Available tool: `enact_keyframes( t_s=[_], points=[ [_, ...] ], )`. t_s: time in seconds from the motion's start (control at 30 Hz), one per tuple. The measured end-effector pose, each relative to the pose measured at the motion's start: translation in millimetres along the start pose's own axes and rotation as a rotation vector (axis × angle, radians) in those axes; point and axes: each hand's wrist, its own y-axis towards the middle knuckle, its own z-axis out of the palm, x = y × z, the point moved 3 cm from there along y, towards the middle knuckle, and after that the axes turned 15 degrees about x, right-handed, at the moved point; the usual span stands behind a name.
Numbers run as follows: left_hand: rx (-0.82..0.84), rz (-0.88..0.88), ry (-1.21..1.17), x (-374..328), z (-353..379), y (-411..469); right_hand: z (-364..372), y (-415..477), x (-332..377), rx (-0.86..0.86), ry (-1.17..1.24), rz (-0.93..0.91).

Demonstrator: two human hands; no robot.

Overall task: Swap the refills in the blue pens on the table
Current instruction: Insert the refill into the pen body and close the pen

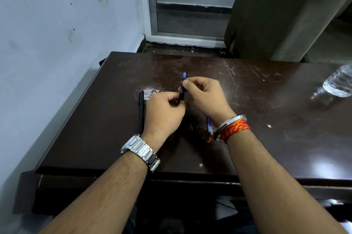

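Dark wood table (266, 138) fills my view, with one clear bottle (336, 83) at 3 o'clock. My left hand (163, 114) and right hand (204, 96) both pinch one blue pen (183, 86) at centre, its tip sticking out at 12 o'clock beyond my right fingertips (185, 82). I count two more: a dark pen (141, 112) at 9 o'clock, another (209, 125) under my right wrist.

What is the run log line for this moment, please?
left hand: holds blue pen low | right hand: pinches it higher | dark pen, second blue pen: on table
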Motion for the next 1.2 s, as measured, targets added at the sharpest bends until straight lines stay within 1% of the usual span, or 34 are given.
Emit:
enact_keyframes(
  t_s=[0.07, 0.17, 0.37, 0.57, 0.7, 0.87, 1.03, 1.2],
  points=[
    [-0.006, -0.019, 0.003, 1.8, 0.2, 0.8, 2.3, 0.1, -1.3, 0.009, 0.022, 0.02],
    [-0.001, -0.028, -0.002, 1.8, 0.4, -0.2, -0.3, 0.5, -0.9, -0.038, 0.061, 0.042],
    [0.039, -0.013, -0.008, 0.5, 2.9, -1.3, -4.1, -1.1, -4.7, -0.077, 0.1, 0.082],
    [0.016, -0.006, 0.014, -2.7, 0.5, -1.2, -1.1, -3.3, -6.2, -0.032, 0.124, 0.093],
    [0.008, -0.011, -0.015, -4.2, -0.9, -2.2, -3.7, -0.3, -6.2, -0.11, 0.29, 0.082],
    [-0.005, 0.005, 0.023, -5.8, -1.7, -3.1, -0.9, -0.9, -7.0, -0.055, 0.341, 0.064],
    [-0.006, 0.007, 0.043, -5.1, -2.0, -1.6, 4.2, 0.3, -7.7, -0.024, 0.372, 0.094],
    [-0.009, 0.004, 0.038, -2.8, -1.0, -0.5, 4.3, 0.7, -9.5, -0.008, 0.344, 0.09]
  ],
)
